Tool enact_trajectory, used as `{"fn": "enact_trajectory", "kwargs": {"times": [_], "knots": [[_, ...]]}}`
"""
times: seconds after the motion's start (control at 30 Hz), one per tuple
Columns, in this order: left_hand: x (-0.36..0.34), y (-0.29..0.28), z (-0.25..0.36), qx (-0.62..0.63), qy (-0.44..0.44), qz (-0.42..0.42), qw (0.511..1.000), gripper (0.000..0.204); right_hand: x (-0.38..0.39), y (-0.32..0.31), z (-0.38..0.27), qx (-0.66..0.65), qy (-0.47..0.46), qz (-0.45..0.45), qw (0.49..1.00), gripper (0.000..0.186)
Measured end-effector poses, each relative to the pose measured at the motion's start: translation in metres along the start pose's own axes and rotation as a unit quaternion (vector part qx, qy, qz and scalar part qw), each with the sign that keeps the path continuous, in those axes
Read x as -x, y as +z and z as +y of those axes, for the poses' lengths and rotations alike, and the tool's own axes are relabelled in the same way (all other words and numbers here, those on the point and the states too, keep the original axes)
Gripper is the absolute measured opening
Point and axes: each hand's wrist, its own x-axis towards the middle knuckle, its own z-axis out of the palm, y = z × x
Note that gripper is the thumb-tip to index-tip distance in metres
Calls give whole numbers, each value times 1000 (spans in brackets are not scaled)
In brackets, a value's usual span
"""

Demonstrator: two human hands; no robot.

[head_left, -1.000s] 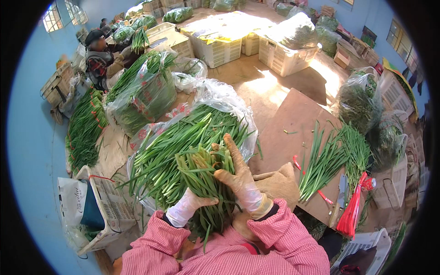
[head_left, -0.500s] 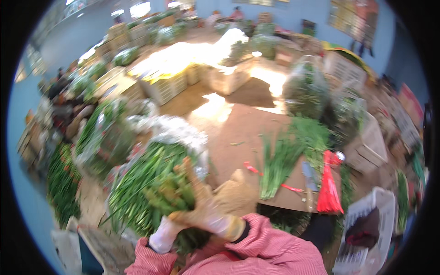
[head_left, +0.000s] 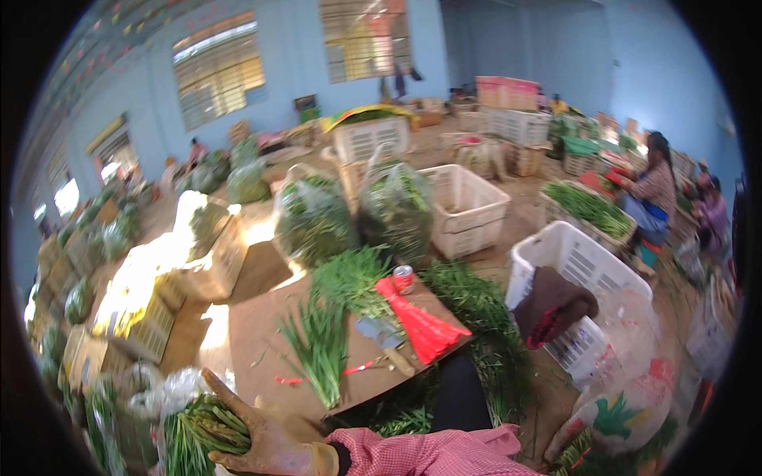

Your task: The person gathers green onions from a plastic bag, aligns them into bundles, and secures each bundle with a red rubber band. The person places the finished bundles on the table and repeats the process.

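My right hand [head_left: 266, 440], in a soiled tan glove, is at the lower left with thumb and fingers spread wide. Against its palm, between thumb and fingers, lies a clump of long green stems [head_left: 210, 424]; whether it bears their weight I cannot tell. My left hand cannot be made out. Beyond the right hand is a brown board [head_left: 258, 329], bearing a bunch of long flat green leaves [head_left: 317, 349], a broad-bladed knife [head_left: 385, 341] with a wooden handle, a bundle of red ties [head_left: 425, 325] and a can [head_left: 403, 278].
Stuffed clear bags of greens [head_left: 315, 218] stand behind the board. To the right is a white crate [head_left: 583, 262] with a dark cloth [head_left: 556, 305] over its edge. Loose greens [head_left: 476, 317] cover the floor beside the board. Another person [head_left: 655, 186] sits farther right.
The view has swung right, so the board now appears farther left and more crates and people show on the right. The left cuff and sleeve have left the picture; my right hand stays spread by the stems.
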Motion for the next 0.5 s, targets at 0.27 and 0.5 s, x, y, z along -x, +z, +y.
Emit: {"fn": "enact_trajectory", "kwargs": {"times": [0.27,0.5], "knots": [[-10,125,9,-611,320,-378,617,74,64,50,-162,448,-307,-77,836,100],[-65,186,-134,-353,372,-414,752,67,125,17,-218,501,-332,24,799,96]]}}
